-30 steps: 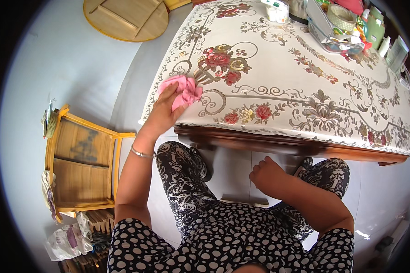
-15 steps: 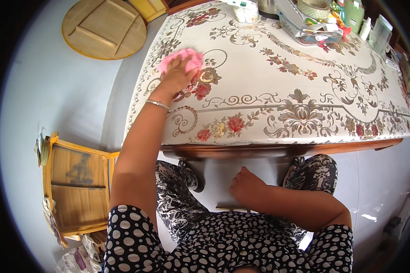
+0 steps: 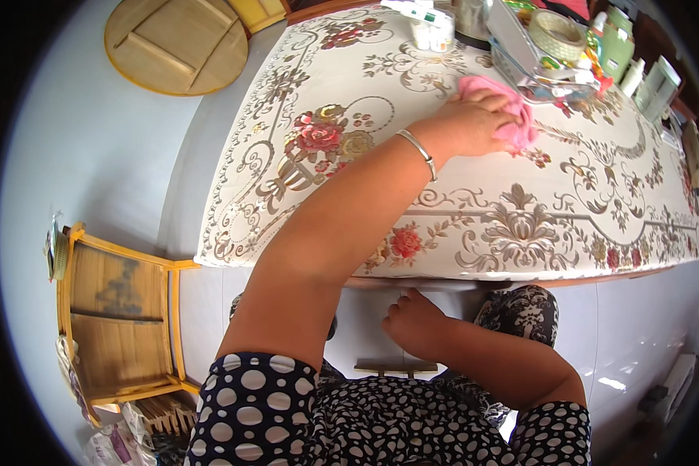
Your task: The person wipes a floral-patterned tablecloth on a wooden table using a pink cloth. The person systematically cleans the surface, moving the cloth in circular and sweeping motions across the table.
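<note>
My left hand [image 3: 480, 126] presses a crumpled pink cloth [image 3: 530, 133] against the flowered tablecloth [image 3: 318, 225], its fingers spread over the cloth. A silver bangle circles that wrist, and the arm reaches across the table toward the right. Just beyond the cloth stands a clear plastic box [image 3: 524, 81] heaped with small items. My right hand [image 3: 415, 322] hangs below the table's front edge, above my lap, its fingers curled into a loose fist. Nothing shows in it.
At the back are a roll of tape [image 3: 558, 39], a tub of white bottles [image 3: 433, 33], a green bottle [image 3: 617, 46] and a clear canister [image 3: 657, 87]. A wooden chair [image 3: 120, 311] stands at the left. A round wooden board [image 3: 175, 46] leans beyond it.
My left hand has swept the pink cloth from the table's left side to the right, up to the plastic box. My right hand stays in a fist below the edge.
</note>
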Motion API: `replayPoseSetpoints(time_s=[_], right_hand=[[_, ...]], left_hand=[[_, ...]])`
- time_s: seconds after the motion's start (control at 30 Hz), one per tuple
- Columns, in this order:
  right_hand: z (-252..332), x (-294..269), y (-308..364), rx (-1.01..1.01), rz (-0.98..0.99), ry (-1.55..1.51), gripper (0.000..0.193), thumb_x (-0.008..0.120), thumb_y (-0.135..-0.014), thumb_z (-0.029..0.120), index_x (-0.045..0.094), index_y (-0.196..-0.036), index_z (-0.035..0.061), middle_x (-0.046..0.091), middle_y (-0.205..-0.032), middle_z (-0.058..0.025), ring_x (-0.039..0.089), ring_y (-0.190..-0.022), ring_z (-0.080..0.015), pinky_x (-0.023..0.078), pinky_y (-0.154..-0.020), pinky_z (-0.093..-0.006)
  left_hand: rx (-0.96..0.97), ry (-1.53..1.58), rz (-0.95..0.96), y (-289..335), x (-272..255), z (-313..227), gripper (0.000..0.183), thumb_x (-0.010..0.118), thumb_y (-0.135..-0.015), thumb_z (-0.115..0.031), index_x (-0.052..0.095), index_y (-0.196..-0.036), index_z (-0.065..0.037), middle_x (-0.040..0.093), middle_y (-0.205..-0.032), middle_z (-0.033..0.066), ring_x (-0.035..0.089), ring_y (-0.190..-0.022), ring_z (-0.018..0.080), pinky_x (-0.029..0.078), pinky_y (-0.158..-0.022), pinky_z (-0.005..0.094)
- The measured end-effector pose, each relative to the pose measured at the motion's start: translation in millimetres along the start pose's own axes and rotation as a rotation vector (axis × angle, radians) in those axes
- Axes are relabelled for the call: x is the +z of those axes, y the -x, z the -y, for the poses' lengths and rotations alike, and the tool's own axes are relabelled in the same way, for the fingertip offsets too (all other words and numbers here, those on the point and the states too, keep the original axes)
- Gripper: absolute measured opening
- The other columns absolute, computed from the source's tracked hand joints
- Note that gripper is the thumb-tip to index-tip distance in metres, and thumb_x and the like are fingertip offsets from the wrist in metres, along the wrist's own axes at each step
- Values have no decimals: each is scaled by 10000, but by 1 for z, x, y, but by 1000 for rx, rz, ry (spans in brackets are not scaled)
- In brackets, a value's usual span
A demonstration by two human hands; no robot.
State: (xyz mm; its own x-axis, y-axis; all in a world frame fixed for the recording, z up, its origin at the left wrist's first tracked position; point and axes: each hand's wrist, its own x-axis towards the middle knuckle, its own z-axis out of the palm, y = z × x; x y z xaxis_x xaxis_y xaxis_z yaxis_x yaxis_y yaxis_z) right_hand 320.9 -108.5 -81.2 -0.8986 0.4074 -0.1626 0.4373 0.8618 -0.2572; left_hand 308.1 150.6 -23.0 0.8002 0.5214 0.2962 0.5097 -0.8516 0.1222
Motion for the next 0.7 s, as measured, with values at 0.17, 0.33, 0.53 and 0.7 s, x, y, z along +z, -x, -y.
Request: replayPoseSetpoints(time_s=[0.17,0.33,0.53,0.7], right_hand=[[3,0,-2,19,15,-46,107,541,-704,104,594,-782,52,593,-787,-87,566,-801,-240,400,-797,-375],[0,1,-8,10,69,-44,157,609,-700,165,592,-810,54,589,-808,-88,563,-828,-241,398,-814,-380],[-6,2,-11,17,135,-46,233,644,-728,248,596,-859,61,592,-849,-88,555,-872,-250,386,-835,-392],[-10,8,-13,58,171,3,248,632,-744,269,595,-873,60,594,-864,-95,555,-887,-258,380,-860,-407]], left_hand=[[-248,-123,-28,25,-16,83,543,448,-822,-522,462,-1260,-202,362,-1379,42,305,-1280,263,248,-1036,447],[-663,-207,-86,94,-46,160,628,391,-804,-611,425,-1295,-220,371,-1367,75,320,-1280,234,262,-1031,457],[-885,-235,-56,176,-80,220,728,379,-791,-649,366,-1350,-183,297,-1424,80,259,-1318,251,254,-1045,427],[-953,-338,-11,241,-103,220,710,378,-818,-634,375,-1344,-157,300,-1424,74,262,-1314,254,265,-1041,417]])
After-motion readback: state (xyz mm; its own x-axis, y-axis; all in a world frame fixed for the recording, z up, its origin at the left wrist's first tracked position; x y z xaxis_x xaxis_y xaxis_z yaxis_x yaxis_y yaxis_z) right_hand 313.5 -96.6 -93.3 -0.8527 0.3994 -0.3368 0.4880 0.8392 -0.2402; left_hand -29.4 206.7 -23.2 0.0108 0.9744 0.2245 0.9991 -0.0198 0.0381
